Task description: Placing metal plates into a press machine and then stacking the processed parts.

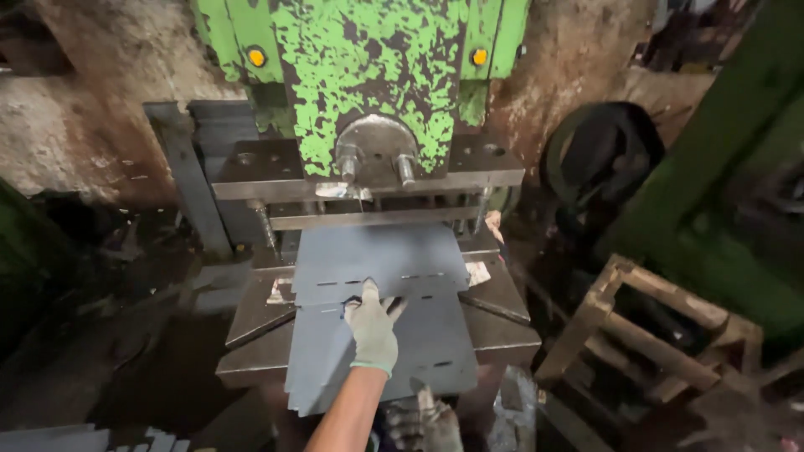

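My left hand [373, 328], in a pale work glove, lies flat on a stack of grey metal sheets [419, 343] on the bed of a press. Its fingertips touch the near edge of the upper slotted sheet [381, 251], which reaches under the press ram [368, 84], a block with flaking green paint. The thumb is spread to the right. At the bottom edge a dirty gloved shape [425, 418] looks like my right hand, blurred, below the sheets' front edge; whether it grips anything is unclear.
Steel bed plates [502, 322] flank the sheets. A wooden pallet frame [645, 335] stands to the right, with a dark round object [599, 155] behind it. More grey sheets [75, 437] lie at the lower left. Rough walls close in behind the press.
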